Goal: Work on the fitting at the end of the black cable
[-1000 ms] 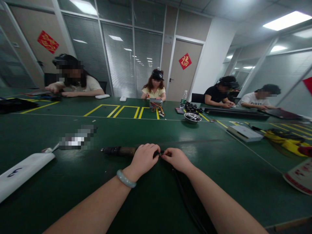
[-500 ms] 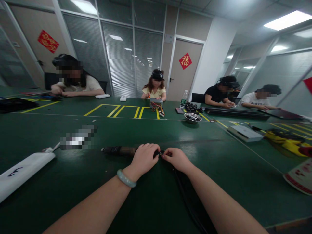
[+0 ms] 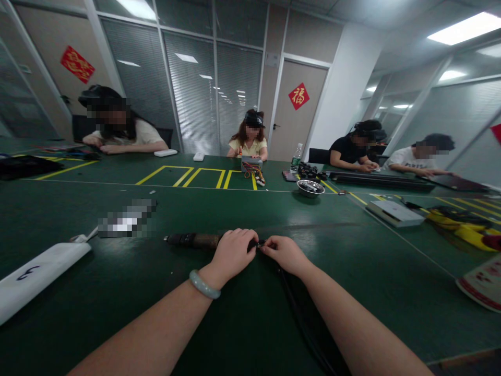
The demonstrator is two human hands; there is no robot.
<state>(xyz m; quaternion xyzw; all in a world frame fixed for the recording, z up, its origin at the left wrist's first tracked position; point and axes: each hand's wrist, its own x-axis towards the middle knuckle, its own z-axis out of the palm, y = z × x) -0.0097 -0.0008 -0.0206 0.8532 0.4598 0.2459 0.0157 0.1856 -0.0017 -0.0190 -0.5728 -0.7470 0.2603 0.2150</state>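
A dark, rod-shaped tool lies across the green table, its narrow tip pointing left. My left hand is wrapped over its right end. Close beside it, my right hand pinches at a small part by the tool's end; that part is too small to make out. A black cable runs from beneath my right hand down toward the near edge of the table.
A white power bank and a blurred phone lie at left. Beyond my hands stands a metal bowl. On the right are a white box and a patterned cup. Several people sit around the table.
The view has shifted very slightly. Both hands stay at the tool's right end in nearly the same pose.
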